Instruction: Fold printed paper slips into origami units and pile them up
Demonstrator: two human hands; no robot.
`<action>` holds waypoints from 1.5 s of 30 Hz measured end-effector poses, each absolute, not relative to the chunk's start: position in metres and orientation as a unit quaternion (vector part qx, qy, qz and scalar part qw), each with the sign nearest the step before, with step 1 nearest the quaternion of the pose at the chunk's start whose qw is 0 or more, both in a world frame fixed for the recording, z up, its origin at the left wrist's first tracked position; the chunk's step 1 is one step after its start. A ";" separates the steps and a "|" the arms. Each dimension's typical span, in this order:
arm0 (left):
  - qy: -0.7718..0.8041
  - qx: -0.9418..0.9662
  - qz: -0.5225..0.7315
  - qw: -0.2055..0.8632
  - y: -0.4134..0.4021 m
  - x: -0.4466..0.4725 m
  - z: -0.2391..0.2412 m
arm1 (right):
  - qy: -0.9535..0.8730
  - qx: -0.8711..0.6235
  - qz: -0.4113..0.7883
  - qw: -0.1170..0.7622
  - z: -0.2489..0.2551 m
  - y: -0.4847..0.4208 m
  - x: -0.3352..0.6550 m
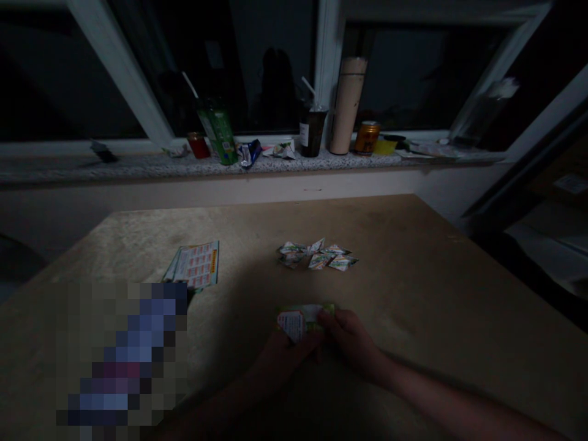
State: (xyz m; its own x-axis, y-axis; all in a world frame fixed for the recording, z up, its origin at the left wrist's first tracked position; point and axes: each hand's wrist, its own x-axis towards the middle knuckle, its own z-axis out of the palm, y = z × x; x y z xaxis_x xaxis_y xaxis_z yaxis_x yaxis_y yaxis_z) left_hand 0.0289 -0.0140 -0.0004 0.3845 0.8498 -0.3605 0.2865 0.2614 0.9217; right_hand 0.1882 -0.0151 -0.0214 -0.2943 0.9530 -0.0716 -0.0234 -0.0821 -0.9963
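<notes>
Both of my hands grip a small printed paper sheet (292, 323), green and white, above the near part of the table. My left hand (287, 355) has its thumb pressed over the sheet's lower edge. On the right side, my right hand (346, 327) pinches the sheet between thumb and fingers. Beyond it lies a cluster of several small folded paper pieces (318, 261) with printed sides. Farther left rests a short stack of printed sheets (196, 264), the top one showing rows of red-and-white boxes. My fingers under the sheet are hidden.
A brown table (413, 288) meets a wall below a granite sill (156, 165). On the sill stand a green can (223, 136), a dark cup with a straw (312, 131), a tall beige flask (349, 107) and an orange can (366, 138). A pixelated patch hides the table's left front.
</notes>
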 end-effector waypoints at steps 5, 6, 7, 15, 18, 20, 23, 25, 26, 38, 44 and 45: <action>0.563 0.488 0.313 0.589 -0.014 0.028 -0.002 | -0.483 -0.397 0.651 0.432 -0.013 -0.013 0.192; 0.572 0.479 0.314 0.588 -0.013 0.028 -0.002 | -0.479 -0.391 0.655 0.434 -0.012 -0.012 0.193; 0.572 0.479 0.309 0.590 -0.012 0.028 -0.003 | -0.475 -0.387 0.658 0.438 -0.012 -0.011 0.193; 0.460 0.559 0.273 0.634 -0.008 0.029 0.000 | -0.429 -0.419 0.667 0.442 -0.019 -0.009 0.192; 0.476 0.543 0.276 0.635 -0.009 0.029 0.002 | -0.459 -0.432 0.635 0.446 -0.018 -0.011 0.191; 0.500 0.543 0.284 0.612 -0.010 0.028 0.004 | -0.476 -0.432 0.621 0.449 -0.017 -0.011 0.192; 0.524 0.566 0.285 0.569 -0.010 0.027 0.006 | -0.491 -0.442 0.606 0.443 -0.016 -0.010 0.194; 0.517 0.585 0.277 0.560 -0.010 0.027 0.005 | -0.495 -0.447 0.603 0.437 -0.015 -0.008 0.195; 0.509 0.594 0.271 0.561 -0.009 0.027 0.005 | -0.495 -0.449 0.602 0.436 -0.014 -0.007 0.196; 0.523 0.618 0.216 0.545 -0.004 0.026 0.001 | -0.463 -0.452 0.608 0.459 -0.017 -0.002 0.203; 0.540 0.615 0.210 0.534 -0.005 0.029 0.006 | -0.417 -0.425 0.640 0.486 -0.025 0.000 0.204; 0.538 0.616 0.211 0.536 -0.005 0.029 0.006 | -0.404 -0.434 0.631 0.500 -0.026 0.000 0.204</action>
State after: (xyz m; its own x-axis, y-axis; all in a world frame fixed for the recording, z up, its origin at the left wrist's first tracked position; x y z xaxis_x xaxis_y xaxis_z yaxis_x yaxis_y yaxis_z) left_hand 0.0294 -0.0049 0.0061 0.3319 0.8886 -0.3166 0.4362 0.1530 0.8867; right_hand 0.2037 0.0002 -0.0262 -0.1232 0.9820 -0.1434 -0.2810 -0.1731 -0.9440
